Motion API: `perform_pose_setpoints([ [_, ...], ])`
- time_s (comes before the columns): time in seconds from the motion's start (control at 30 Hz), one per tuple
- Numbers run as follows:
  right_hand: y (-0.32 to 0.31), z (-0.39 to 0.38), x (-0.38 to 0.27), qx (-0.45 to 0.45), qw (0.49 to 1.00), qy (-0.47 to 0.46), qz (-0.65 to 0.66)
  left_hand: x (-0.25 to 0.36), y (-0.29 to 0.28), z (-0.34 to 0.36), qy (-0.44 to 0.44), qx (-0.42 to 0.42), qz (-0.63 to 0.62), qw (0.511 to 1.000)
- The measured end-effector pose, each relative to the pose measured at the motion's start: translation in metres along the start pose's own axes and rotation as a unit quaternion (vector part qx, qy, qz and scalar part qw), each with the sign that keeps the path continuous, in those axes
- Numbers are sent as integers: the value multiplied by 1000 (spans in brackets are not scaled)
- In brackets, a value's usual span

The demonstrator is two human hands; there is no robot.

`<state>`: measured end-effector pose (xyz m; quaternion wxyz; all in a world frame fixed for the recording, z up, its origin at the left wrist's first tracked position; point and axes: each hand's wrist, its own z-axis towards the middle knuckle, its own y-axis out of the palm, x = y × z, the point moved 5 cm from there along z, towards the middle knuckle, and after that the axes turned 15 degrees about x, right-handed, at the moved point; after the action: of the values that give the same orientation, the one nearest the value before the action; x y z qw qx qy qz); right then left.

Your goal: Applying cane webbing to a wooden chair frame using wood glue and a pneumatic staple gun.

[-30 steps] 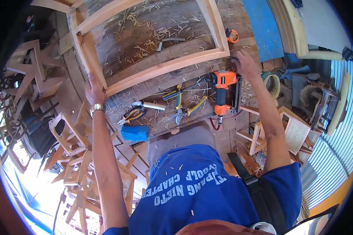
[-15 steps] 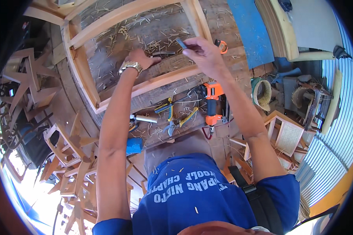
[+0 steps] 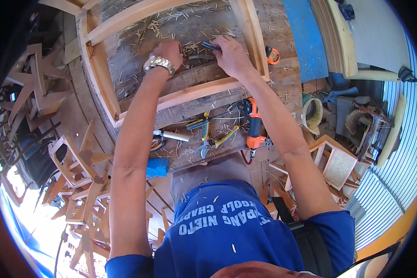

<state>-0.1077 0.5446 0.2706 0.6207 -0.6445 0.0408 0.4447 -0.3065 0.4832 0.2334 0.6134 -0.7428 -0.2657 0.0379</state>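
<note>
My left hand (image 3: pixel 169 53), with a metal watch on its wrist, is curled over the littered tabletop inside a wooden frame (image 3: pixel 171 98). Its fingertips are hidden, and I cannot make out what they hold. Opposite it, my right hand (image 3: pixel 232 56) pinches a short, dark blue-grey strip (image 3: pixel 211 46) between thumb and fingers. A thin grey metal piece (image 3: pixel 201 57) lies on the wood between both hands. Nearer to me, beneath my right forearm, rests an orange and black air-powered nail gun or stapler (image 3: pixel 255 123).
Yellow-handled pliers (image 3: pixel 206 143), a white-handled tool (image 3: pixel 175 135) and a blue block (image 3: pixel 157 167) lie along the near edge. A tape measure (image 3: pixel 272 55) is right of the frame. Small wooden frames (image 3: pixel 81 171) and star shapes (image 3: pixel 39 88) crowd the left floor.
My right hand has turned down and moved lower over the tabletop, still pinching the strip. My left hand has shifted slightly farther off and its fingers have curled. The view has shifted a little.
</note>
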Motion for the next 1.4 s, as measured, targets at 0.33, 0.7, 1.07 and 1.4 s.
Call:
perform_pose_setpoints([
  [0.33,-50,-21,-23,13,997,-46,-63,-67,-41,-53,17,29,-140,990],
  [0.7,-63,-31,-37,99,990,-86,-55,-19,-29,-25,194,116,-160,961],
  [1.07,-63,-32,-32,173,982,-75,10,1,-18,-11,389,71,-15,918],
  [1.4,-61,-33,-23,165,983,-69,-43,-90,-136,-78,-39,272,-268,923],
])
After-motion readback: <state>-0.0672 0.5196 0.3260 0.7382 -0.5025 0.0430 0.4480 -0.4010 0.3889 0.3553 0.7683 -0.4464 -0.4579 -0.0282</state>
